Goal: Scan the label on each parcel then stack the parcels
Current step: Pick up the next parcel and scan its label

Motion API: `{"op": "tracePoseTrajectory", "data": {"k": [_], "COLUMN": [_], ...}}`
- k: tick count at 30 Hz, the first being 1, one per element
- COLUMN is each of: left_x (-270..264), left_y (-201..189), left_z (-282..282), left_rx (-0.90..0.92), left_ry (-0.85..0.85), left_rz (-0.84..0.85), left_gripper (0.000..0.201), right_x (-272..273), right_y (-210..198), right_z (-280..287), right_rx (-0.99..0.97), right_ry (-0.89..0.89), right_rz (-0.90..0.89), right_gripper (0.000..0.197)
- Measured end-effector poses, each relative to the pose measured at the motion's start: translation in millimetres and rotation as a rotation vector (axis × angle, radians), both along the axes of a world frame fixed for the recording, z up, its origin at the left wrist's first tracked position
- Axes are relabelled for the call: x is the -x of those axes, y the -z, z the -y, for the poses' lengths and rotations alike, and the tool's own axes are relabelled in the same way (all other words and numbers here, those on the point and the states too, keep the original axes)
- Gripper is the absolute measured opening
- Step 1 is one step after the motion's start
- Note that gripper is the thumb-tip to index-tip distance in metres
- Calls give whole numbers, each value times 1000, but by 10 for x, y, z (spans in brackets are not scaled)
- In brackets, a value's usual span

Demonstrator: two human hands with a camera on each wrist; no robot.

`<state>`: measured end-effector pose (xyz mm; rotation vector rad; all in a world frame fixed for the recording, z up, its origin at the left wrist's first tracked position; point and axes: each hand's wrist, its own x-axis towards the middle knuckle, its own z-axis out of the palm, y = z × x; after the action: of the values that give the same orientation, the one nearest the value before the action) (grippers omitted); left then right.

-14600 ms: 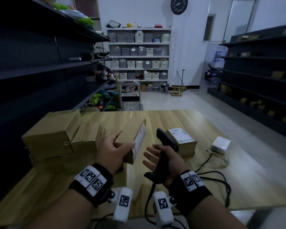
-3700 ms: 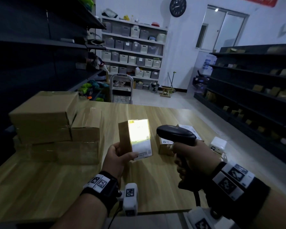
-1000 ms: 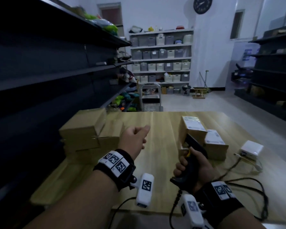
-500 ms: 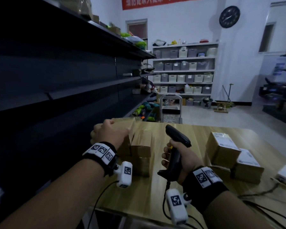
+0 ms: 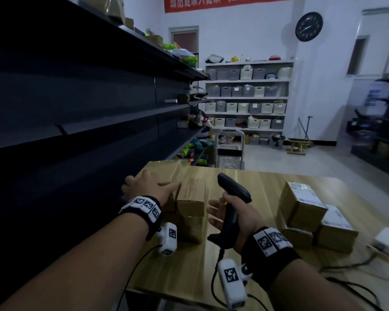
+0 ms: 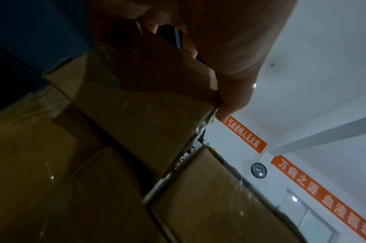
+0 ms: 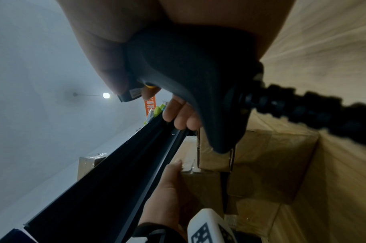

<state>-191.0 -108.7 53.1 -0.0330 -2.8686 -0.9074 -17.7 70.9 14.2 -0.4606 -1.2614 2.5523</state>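
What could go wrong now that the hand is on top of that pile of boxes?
1. The left hand grips the top parcel of the pile at the table's left end, near the edge; a pull might tip neighbouring boxes over.
2. The right hand holds the scanner with fingers partly spread, so it might slip.
3. The scanner's cable hangs over the table's front edge and could snag.
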Motion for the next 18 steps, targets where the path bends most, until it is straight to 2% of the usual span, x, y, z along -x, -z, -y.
{"op": "tracePoseTrajectory", "data": {"k": [6, 9, 11, 14, 16, 18], "left_x": [-70, -210, -352, -611, -776, -924], "left_y": [-187, -347, -414, -429, -411, -375], "left_z": [175, 190, 147, 31, -44, -98], "left_rx": [-234, -399, -561, -917, -1086, -1204], "left_ry": [-41, 10, 75, 187, 256, 316], "left_rz": [-130, -208, -198, -139, -36, 162], "left_gripper": [91, 85, 80, 65, 57, 69], "right_x": [-82, -103, -117, -159, -224, -315], "right_y": [-4, -36, -62, -104, -151, -217], "right_z": [-23, -37, -49, -83, -115, -161], "right_rx": [0, 2, 8, 59, 118, 155], "right_ry": [11, 12, 3, 13, 46, 87], "right_rz": [6, -15, -40, -89, -125, -128], "right_gripper": [18, 19, 17, 17, 21, 24]}}
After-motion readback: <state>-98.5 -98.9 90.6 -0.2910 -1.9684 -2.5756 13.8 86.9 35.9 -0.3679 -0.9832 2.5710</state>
